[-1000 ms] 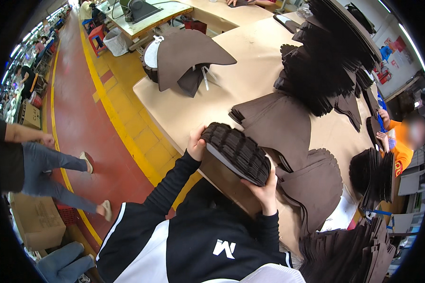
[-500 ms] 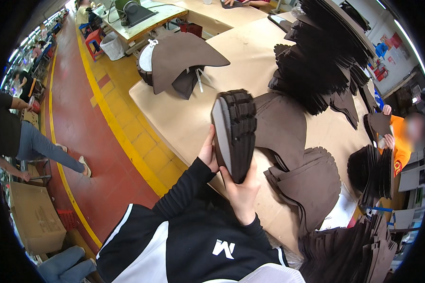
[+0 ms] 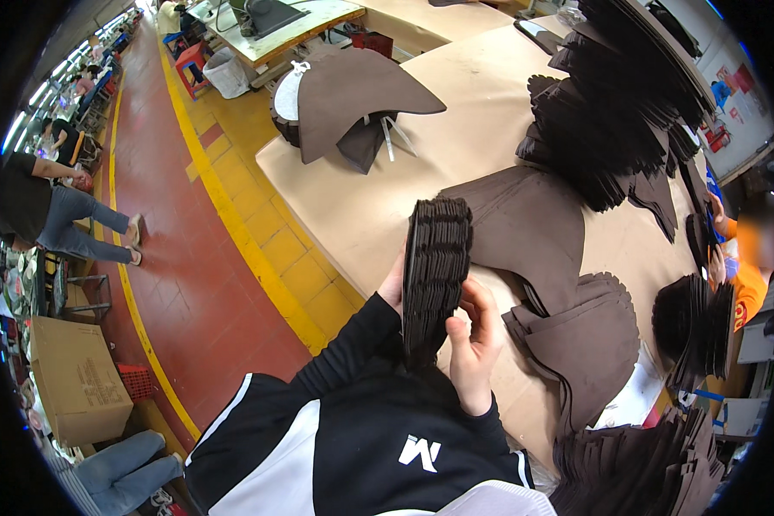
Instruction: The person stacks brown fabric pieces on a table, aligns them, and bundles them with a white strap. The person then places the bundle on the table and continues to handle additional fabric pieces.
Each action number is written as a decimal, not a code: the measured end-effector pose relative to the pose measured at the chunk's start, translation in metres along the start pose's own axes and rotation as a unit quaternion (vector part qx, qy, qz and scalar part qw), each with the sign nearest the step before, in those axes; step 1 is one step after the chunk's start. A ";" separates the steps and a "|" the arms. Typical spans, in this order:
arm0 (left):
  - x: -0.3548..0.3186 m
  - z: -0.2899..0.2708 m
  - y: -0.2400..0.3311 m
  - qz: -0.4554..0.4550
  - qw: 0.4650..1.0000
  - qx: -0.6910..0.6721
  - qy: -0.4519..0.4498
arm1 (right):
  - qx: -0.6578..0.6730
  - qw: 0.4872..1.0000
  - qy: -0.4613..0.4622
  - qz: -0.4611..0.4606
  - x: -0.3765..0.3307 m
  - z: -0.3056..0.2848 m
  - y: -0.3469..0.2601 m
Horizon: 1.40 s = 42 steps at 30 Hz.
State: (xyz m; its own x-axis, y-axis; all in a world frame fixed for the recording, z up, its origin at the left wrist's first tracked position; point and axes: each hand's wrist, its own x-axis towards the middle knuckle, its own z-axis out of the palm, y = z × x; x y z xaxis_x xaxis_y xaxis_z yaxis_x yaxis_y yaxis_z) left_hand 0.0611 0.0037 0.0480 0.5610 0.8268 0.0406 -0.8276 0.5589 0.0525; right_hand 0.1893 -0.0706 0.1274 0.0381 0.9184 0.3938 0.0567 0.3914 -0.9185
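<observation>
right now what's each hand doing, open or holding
Left hand: holding the stack of dark brown scalloped pieces, fingers hidden.
Right hand: partly open beside it, contact unclear.

Dark brown stack (image 3: 437,271) of thin layers; notched edges showing; held upright near the table (image 3: 335,205).

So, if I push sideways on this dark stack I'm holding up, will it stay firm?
The dark stack would probably slip out of line, since many thin layers show edge-on. Held tight, it may feel fairly stiff, as those layers form one thick block. Single sheets seem likely to slide: the brown pile near your right hand has offset edges.
</observation>
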 end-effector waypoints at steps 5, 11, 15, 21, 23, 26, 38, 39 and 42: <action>0.001 -0.004 -0.004 -0.020 0.996 0.058 0.071 | 0.081 0.994 0.032 0.059 0.001 -0.006 -0.012; -0.003 0.024 -0.006 0.059 0.912 0.352 0.202 | 0.097 0.994 0.011 0.051 0.009 -0.012 -0.015; -0.002 0.026 -0.005 0.062 0.930 0.307 0.194 | 0.076 0.996 0.004 0.042 0.013 -0.012 -0.017; -0.003 0.026 -0.002 0.022 0.984 0.173 0.026 | 0.149 0.985 0.038 0.082 0.012 -0.003 -0.025; -0.003 0.022 -0.003 0.014 0.997 0.059 -0.037 | 0.016 0.998 0.050 -0.029 0.012 -0.004 -0.016; 0.001 0.018 -0.007 0.022 0.997 -0.059 -0.040 | -0.183 0.979 0.032 -0.082 0.019 -0.008 -0.026; 0.003 0.012 -0.005 0.003 0.996 -0.068 -0.059 | -0.192 0.978 0.028 -0.071 0.019 -0.006 -0.029; 0.003 0.013 -0.005 -0.001 0.994 -0.085 -0.076 | -0.162 0.984 0.050 -0.053 0.019 -0.003 -0.029; -0.001 0.006 -0.004 -0.022 0.994 -0.092 -0.046 | -0.127 0.987 0.086 -0.045 0.017 0.000 -0.025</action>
State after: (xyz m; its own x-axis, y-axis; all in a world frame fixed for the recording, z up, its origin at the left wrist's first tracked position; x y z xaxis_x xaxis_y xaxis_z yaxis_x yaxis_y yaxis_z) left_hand 0.0643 0.0005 0.0542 0.5900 0.7962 0.1338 -0.7867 0.6042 -0.1265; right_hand 0.1887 -0.0653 0.1574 0.1881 0.8486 0.4945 0.3150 0.4248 -0.8487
